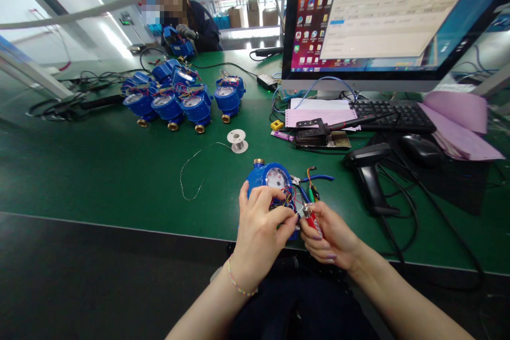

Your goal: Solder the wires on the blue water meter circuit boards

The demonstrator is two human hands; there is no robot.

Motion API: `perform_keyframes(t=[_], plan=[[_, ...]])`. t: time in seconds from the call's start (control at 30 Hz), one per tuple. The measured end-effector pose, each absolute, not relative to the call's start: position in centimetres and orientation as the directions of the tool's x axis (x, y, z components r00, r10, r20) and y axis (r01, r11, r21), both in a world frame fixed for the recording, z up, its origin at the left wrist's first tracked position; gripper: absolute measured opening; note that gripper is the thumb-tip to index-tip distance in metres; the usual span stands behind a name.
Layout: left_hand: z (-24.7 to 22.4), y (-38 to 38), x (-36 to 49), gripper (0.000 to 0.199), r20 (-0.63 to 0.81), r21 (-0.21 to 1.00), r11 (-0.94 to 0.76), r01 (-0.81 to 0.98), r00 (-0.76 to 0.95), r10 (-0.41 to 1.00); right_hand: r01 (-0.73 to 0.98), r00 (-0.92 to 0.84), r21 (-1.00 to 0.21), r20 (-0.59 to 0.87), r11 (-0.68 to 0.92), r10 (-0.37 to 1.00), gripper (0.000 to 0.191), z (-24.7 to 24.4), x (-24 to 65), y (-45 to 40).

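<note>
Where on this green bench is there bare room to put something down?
The widest bare patch of the green bench lies left of the blue meter under the left hand, below the cluster of blue meters. A loose wire edges it. Right of the right hand it is crowded: scanner, cables, keyboard.

Bright, even overhead light, glare off the monitor, edges bowed by the wide lens, far shelves washed out

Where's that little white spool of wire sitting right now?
In the head view the white spool stands on the green table, left of centre, between the cluster of blue meters behind and the blue meter under the person's left hand.
</note>
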State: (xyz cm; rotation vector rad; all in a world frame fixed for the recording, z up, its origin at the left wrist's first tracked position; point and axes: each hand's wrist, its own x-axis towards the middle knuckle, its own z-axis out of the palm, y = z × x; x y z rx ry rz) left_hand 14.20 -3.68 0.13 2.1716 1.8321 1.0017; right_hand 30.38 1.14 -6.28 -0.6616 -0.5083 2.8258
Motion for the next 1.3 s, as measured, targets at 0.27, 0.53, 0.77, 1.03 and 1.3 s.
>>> perform_keyframes(t=[0.27, 0.53, 0.77, 1.03, 1.3], plan=[[0.1, -3.5, 14.2, 0.008, 0.395, 0.494, -0.245, 0.834, 0.036, 0.918, -0.134, -0.849, -0.357, -0.44, -0.925, 0.293, 0.055, -5.9, 30.1, 1.3], [0.1, -3.5, 14.3, 0.009, 0.402, 0.498, -0.251, 0.83, 0.036, 0.915, -0.15, -0.839, -0.344, -0.452, -0.927, 0.304, 0.056, -6.0, 29.9, 1.7], [0.0, -3.5, 14.3, 0.009, 0.411, 0.483, -0.259, 0.836, 0.045, 0.911, -0.127, -0.828, -0.343, -0.481, -0.931, 0.29, 0.05, -6.2, 29.6, 2.2], [-0.3, -2.8, 12.2, 0.016, 0.35, 0.644, -0.29, 0.708, 0.064, 0.934, -0.133, -0.748, -0.514, -0.509, -0.847, 0.426, 0.059, -4.7, 31.0, 2.1], [-2.8, -0.5, 7.7, 0.069, 0.417, 0.684, -0.509, 0.523, 0.293, 0.861, 0.551, -0.152, -0.831, -0.193, -0.079, 0.969, 0.036, -6.1, 35.3, 6.4]])
